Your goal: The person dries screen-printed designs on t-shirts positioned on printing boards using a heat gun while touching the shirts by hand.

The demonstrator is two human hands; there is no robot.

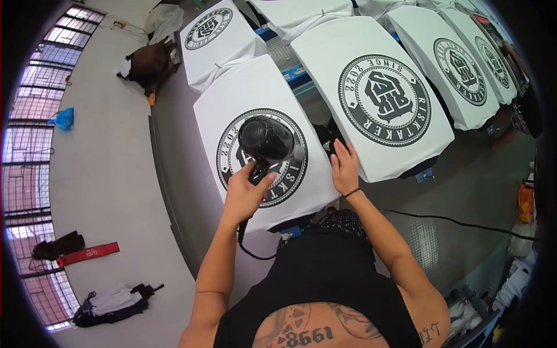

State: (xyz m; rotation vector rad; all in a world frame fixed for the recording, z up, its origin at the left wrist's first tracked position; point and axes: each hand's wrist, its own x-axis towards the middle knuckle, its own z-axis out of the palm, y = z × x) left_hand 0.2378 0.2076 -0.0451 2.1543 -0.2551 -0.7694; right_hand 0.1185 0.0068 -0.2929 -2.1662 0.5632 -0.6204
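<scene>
My left hand [248, 194] is closed around the handle of a black hair dryer [264, 139]. The dryer hovers over a white T-shirt [249, 84] stretched on a printing board, hiding part of its round black print [227, 153]. From the handle a cord hangs down past my wrist. My right hand [346, 168] has its fingers stretched out and rests by the gap between this shirt and a second white T-shirt [331, 49]. That neighbouring shirt carries a round print [386, 100] reading "RISKTAKER SINCE 2022".
More printed white shirts [464, 72] lie on boards to the right and behind. A black cable [452, 219] crosses the floor on the right. Clothes and a red strap [88, 254] hang along the left wall. At far right, another person's arm [509, 136] shows.
</scene>
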